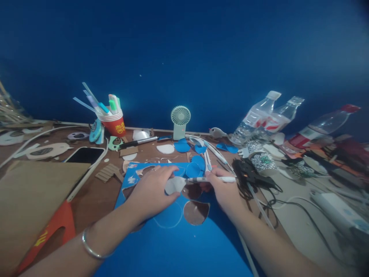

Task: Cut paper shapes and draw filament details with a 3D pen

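Note:
My left hand (154,188) holds a small white rounded cutout (175,186) against a blue sheet (170,246), its thumb and fingers on either side. A white pen (226,179) is gripped in my right hand (223,188), lying almost level with its dark tip at the cutout's right edge. A pale drawn circle (168,215) shows on the blue sheet below my left hand. Round holes in the sheet, one of them (196,212) near my right hand, bare a brown surface. Several blue cut discs (193,169) lie just beyond the cutout.
A small fan (180,117) stands at the back. To its left are a red paper cup (113,122) of pens and a phone (86,154). Plastic bottles (253,117), a black glue gun (250,175) and cables are on the right. Brown cardboard (37,200) lies at left.

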Demonstrator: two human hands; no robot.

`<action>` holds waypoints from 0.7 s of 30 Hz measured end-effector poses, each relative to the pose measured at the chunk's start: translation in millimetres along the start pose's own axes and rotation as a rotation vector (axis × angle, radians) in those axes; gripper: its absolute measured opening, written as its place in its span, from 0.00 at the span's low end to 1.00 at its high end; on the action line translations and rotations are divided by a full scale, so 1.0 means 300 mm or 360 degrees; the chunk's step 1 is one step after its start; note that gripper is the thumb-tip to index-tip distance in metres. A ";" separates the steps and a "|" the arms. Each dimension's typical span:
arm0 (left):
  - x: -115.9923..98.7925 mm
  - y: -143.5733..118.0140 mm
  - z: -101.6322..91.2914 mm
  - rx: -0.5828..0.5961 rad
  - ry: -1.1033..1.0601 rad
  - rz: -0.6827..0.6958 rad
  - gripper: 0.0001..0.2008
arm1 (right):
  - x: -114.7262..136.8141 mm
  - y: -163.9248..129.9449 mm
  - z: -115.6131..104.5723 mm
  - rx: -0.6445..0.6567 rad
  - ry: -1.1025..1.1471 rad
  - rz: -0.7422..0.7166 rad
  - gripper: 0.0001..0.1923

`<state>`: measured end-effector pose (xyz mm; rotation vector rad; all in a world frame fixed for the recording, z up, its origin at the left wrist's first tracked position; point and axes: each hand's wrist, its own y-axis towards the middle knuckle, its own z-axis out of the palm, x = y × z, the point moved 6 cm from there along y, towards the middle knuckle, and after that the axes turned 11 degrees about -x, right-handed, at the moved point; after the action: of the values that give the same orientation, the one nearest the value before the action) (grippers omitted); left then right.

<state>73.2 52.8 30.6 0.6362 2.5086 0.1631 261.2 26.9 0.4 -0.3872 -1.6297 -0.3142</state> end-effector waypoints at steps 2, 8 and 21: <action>-0.003 0.000 -0.001 0.0001 0.0012 0.0014 0.25 | 0.005 -0.001 0.003 0.0020 0.0007 0.0003 0.15; -0.002 0.002 0.001 0.0018 0.0010 -0.0003 0.26 | 0.011 0.002 0.009 0.0033 0.0020 -0.0005 0.14; 0.003 0.000 -0.003 -0.0041 -0.0026 -0.0006 0.25 | 0.020 0.002 0.024 0.0080 -0.0003 -0.0026 0.15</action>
<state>71.9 53.4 31.0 0.6197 2.4876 0.1879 254.4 30.8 5.6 -0.3363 -1.6398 -0.2848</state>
